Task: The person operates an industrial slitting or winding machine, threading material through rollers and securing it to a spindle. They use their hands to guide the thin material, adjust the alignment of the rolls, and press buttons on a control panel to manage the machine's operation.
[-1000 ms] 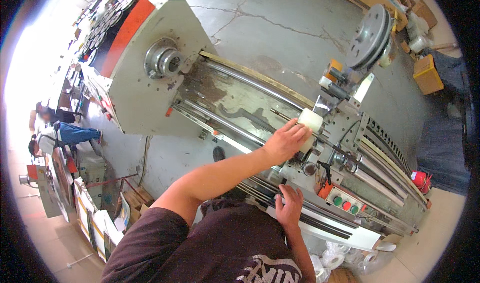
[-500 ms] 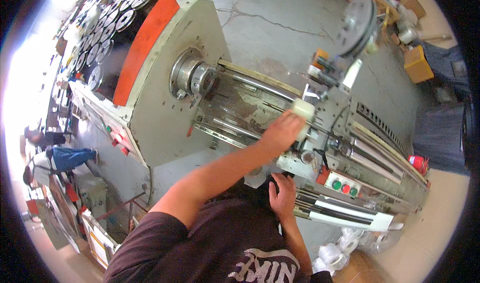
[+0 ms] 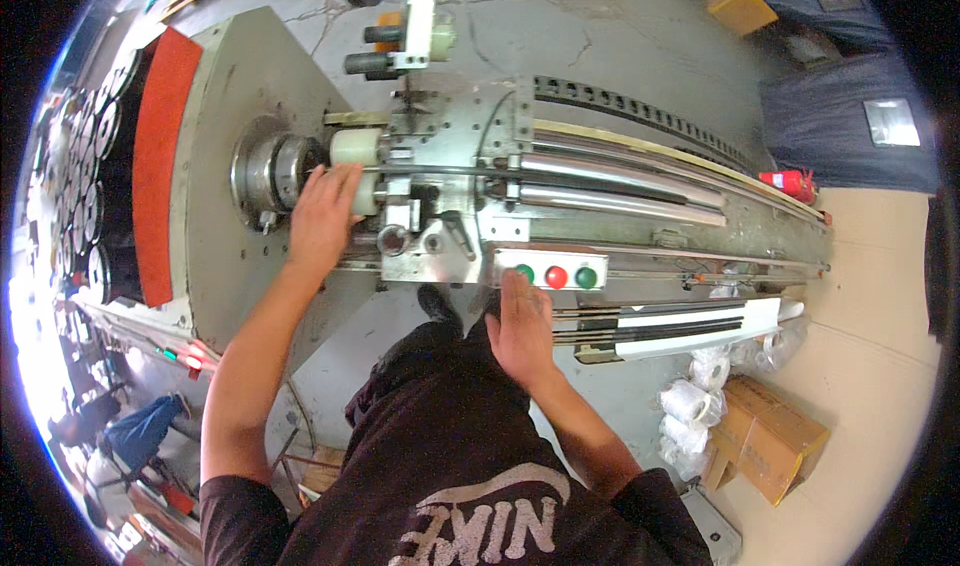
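My left hand (image 3: pixel 325 216) reaches over the machine between the round metal chuck (image 3: pixel 292 169) and a pair of off-white rollers (image 3: pixel 356 147). Its fingers are closed around the end of a thin dark rod (image 3: pixel 430 170); the fingertips partly hide that end. Beyond the rollers, the rod runs right across the steel carriage (image 3: pixel 470 116) and over bright guide bars. On the carriage's near side, my right hand (image 3: pixel 522 328) has its fingers extended. A fingertip touches or covers part of the left green button (image 3: pixel 523 274) on a small white control panel (image 3: pixel 540 257).
Several dark rods (image 3: pixel 680 328) lie on a white-lined rack near me. A grey headstock with an orange panel (image 3: pixel 170 166) stands left. Wrapped rolls (image 3: pixel 688 402) and a cardboard box (image 3: pixel 770 436) sit at lower right. A red extinguisher (image 3: pixel 790 184) is far right. Another person is at far left.
The carriage with its rollers now stands close to the chuck. My left hand has gone from the roller to the rod's end; my right hand has moved up from my waist to the control panel.
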The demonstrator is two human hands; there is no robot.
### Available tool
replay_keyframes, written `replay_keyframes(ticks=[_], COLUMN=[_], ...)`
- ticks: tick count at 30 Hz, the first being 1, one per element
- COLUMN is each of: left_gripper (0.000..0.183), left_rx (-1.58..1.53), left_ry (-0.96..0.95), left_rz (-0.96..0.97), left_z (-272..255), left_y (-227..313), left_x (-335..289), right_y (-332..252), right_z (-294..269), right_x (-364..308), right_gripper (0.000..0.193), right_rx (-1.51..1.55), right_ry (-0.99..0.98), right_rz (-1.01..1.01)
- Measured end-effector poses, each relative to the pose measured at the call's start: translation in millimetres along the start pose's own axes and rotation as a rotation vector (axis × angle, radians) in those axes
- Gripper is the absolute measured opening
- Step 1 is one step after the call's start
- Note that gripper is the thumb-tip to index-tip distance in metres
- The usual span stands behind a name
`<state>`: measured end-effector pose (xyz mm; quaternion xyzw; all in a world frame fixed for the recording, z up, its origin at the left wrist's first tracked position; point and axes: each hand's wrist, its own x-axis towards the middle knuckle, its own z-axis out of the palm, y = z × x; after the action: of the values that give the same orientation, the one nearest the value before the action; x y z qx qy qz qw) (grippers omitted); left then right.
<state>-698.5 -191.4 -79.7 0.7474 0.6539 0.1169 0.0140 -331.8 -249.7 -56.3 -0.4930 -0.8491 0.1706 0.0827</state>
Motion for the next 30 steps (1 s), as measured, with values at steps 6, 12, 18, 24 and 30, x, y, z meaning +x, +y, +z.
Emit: replay_keyframes(ticks=[6,12,18,24,30], left_gripper=[0.082,0.076,0.087,0.084,0.067], left_rx=[0.012,-0.067,-0.161,-0.154,-0.022], left_ry=[0.002,0.118,0.182,0.172,0.304], left_rz=[-0.048,-0.022,-0.114,-0.147,-0.107], left_z=[-8,7,1,-2,19], left_y=[0,0,6,8,0], left_x=[-6,-10,-12,-5,-9], right_y=[133,280,278,282,278], right_z=[-103,-103,-94,-98,-98], right_x=[86,102,96,91,94], right_gripper=[0.067,0.077,0.073,0.072,0.072], right_rx=[0.018,-0.253,-0.290,-0.290,-0.256], right_ry=[0.376,0.056,0.111,0.092,0.082], right_rz=[0.319,0.274,0.209,0.229,0.208])
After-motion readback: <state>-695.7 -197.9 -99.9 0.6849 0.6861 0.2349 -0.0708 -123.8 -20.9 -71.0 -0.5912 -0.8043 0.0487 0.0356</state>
